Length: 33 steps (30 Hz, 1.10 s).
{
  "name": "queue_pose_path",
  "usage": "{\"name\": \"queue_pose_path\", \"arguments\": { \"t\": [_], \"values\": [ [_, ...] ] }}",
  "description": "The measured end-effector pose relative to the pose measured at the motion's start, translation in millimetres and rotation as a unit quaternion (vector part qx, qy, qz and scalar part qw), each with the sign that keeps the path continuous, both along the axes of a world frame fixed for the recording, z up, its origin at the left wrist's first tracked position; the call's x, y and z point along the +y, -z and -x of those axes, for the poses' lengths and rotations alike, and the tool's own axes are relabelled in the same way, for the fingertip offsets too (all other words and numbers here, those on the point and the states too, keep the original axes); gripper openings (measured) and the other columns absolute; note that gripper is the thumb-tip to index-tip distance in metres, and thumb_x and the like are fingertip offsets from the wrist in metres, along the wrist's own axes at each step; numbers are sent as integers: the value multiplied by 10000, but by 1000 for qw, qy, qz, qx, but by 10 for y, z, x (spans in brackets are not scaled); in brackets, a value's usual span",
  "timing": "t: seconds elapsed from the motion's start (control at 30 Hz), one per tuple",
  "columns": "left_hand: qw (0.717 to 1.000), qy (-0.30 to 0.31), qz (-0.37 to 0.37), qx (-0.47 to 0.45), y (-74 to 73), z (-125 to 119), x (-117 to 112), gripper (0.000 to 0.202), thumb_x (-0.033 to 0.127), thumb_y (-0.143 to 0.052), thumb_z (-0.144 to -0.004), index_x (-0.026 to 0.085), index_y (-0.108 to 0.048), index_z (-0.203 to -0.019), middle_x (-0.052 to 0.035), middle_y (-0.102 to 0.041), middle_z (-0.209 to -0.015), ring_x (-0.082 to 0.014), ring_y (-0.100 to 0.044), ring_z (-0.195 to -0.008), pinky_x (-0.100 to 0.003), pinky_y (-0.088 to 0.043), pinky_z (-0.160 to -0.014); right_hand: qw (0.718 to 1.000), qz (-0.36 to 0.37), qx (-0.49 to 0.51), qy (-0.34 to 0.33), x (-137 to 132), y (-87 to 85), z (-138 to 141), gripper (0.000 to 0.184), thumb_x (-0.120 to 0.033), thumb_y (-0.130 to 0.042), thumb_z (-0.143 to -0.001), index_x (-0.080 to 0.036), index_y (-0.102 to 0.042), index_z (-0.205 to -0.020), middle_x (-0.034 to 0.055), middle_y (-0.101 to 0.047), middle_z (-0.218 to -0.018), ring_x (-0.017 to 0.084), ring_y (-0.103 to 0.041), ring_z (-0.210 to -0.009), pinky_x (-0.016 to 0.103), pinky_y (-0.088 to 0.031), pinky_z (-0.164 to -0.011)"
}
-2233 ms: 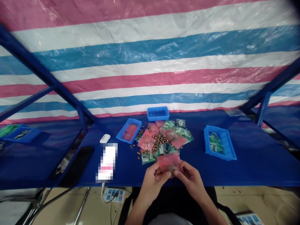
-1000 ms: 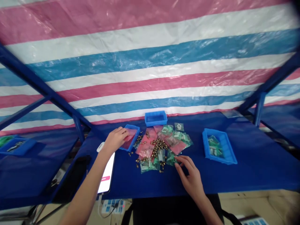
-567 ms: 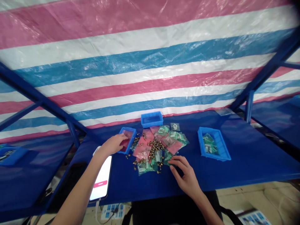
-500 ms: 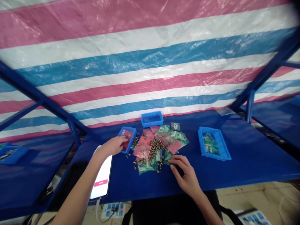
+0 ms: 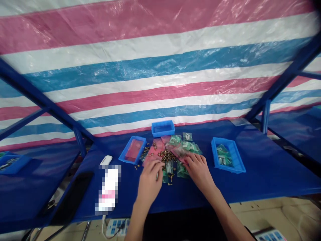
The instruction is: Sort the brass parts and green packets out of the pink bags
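Note:
A heap of small pink and green plastic bags [image 5: 179,147] with loose brass parts [image 5: 167,155] lies in the middle of the blue table [image 5: 263,170]. My left hand [image 5: 149,179] rests on the heap's near left side, fingers curled down onto the bags and parts. My right hand [image 5: 198,169] lies on the heap's near right side, fingers bent over a pink bag. What either hand pinches, if anything, is hidden under the fingers. A blue bin with pink bags [image 5: 132,150] stands left of the heap.
An empty blue bin [image 5: 163,129] stands behind the heap, and a blue bin with green bags [image 5: 227,159] to its right. A phone [image 5: 108,189] and a small white device [image 5: 106,160] lie at the left. A striped tarp hangs behind, between blue frame posts.
My left hand has come back from the left bin to the heap. My right hand has slid forward onto the bags. The pink bag held earlier is no longer in my hands.

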State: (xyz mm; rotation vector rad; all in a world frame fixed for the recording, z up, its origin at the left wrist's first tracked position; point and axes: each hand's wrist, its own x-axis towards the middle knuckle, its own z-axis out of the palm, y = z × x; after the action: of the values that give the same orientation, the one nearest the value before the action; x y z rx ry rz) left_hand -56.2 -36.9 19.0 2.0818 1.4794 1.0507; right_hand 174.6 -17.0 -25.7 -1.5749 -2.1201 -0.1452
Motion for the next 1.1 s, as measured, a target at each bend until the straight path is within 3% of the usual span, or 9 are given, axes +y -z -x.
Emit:
{"name": "queue_pose_path", "arguments": {
  "t": [0.1,0.23,0.43,0.53,0.67,0.77,0.83,0.93,1.1],
  "values": [
    [991,-7,67,-118,53,-133,-154,243,198,-582,-879,322,-762,-985,-53,-723,-1026,-249,-627,-1039,-354,-449,-968,999,-4,37,-17,25,-95,-31,161,-185,-489,-962,-192,-638,-900,100,-685,-972,265,-605,-956,458,-402,-934],
    [957,-45,166,-233,112,-189,-228,155,315,-627,-876,279,-771,-921,-63,-742,-947,-206,-676,-806,-275,-516,-718,959,32,278,35,40,-263,-129,194,-346,-512,-958,-195,-633,-970,64,-689,-900,224,-629,-836,332,-460,-744],
    [858,-22,279,-430,191,-415,-197,495,490,-660,-849,175,-613,-1228,-152,-694,-1091,-243,-715,-842,-256,-528,-531,718,176,673,28,-26,-391,-118,311,-499,-654,-853,-198,-582,-822,1,-616,-712,147,-561,-620,237,-438,-570],
    [814,20,333,-476,224,-563,-202,575,540,-662,-836,129,-578,-1228,-145,-697,-967,-228,-711,-723,-239,-489,-447,650,248,719,0,-133,-348,-24,311,-485,-698,-833,-190,-601,-820,13,-640,-741,143,-576,-636,234,-464,-592],
    [840,14,307,-447,286,-635,-264,409,475,-718,-810,120,-676,-1009,-87,-693,-771,-175,-665,-608,-203,-417,-418,684,291,663,-87,-314,-280,26,253,-425,-705,-855,-209,-679,-984,57,-687,-954,189,-645,-849,279,-512,-762],
    [905,32,181,-385,312,-557,-313,155,328,-729,-822,182,-732,-875,-109,-726,-1004,-224,-692,-910,-310,-556,-722,753,272,565,-197,-418,-260,-6,223,-356,-770,-803,-234,-733,-986,96,-615,-1234,263,-595,-1137,350,-480,-954],
    [946,51,87,-309,313,-476,-333,60,243,-726,-821,219,-747,-771,-91,-716,-1127,-258,-628,-1123,-406,-499,-958,791,237,514,-230,-456,-252,-25,124,-335,-782,-793,-243,-763,-874,97,-575,-1308,288,-546,-1224,382,-455,-1007],
    [973,58,28,-223,301,-384,-356,113,193,-704,-830,253,-756,-750,-64,-741,-1104,-269,-558,-1237,-436,-445,-1030,824,204,473,-235,-481,-231,-23,57,-315,-788,-791,-265,-776,-816,81,-610,-1296,301,-481,-1308,423,-389,-1089],
    [932,46,213,-291,286,-376,-426,191,322,-659,-880,198,-709,-1016,-74,-761,-828,-217,-713,-827,-321,-532,-750,791,278,522,-155,-506,-156,5,178,-348,-719,-856,-240,-744,-995,67,-735,-1015,243,-679,-966,363,-527,-890]
  ]
}}
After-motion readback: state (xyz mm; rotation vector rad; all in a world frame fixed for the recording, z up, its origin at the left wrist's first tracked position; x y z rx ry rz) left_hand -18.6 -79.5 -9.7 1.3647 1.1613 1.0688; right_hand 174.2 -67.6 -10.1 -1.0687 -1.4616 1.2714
